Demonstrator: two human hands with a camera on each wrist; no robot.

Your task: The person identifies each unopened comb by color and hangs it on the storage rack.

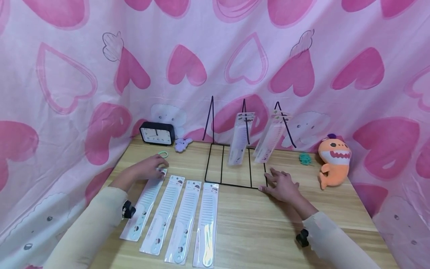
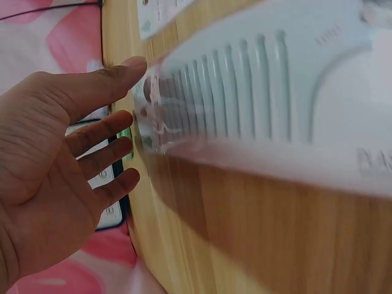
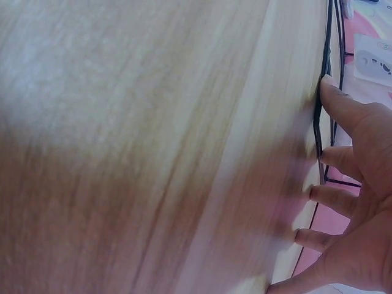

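The packaged comb (image 1: 145, 204) at the left end of the row lies flat on the wooden table (image 1: 268, 231), and the person's left hand (image 1: 152, 166) sits on its top end, where the card header is. From the left wrist camera, the thumb and fingers (image 2: 101, 131) look spread and only lightly bent around the edge of the packet (image 2: 245, 92); I would not call it a firm pinch yet, more a hand settling on to take hold.

Three more packaged combs (image 1: 184, 221) lie side by side to the right of it, all pointing away from the person. Beyond them stands a black wire display rack (image 1: 231, 164) with three upright pegs; two packaged combs (image 1: 240, 139) already hang on the middle and right pegs, while the left peg (image 1: 209, 119) is bare. The right hand (image 1: 281, 184) lies flat on the table with fingers splayed, its thumb tip (image 3: 331, 86) touching the wire base at the rack's near right corner, as if steadying it.

My reading is that this is the pick-up step for the next comb. What it calls for next is a proper grip on the header, lifting the packet clear of its neighbour, and lining up its hang hole with a peg.

Further out sit a black clock (image 1: 157, 133), a green hair tie (image 1: 163, 153), a small purple toy (image 1: 183, 144), a teal hair tie (image 1: 305, 158) and an orange plush shark (image 1: 332, 161).
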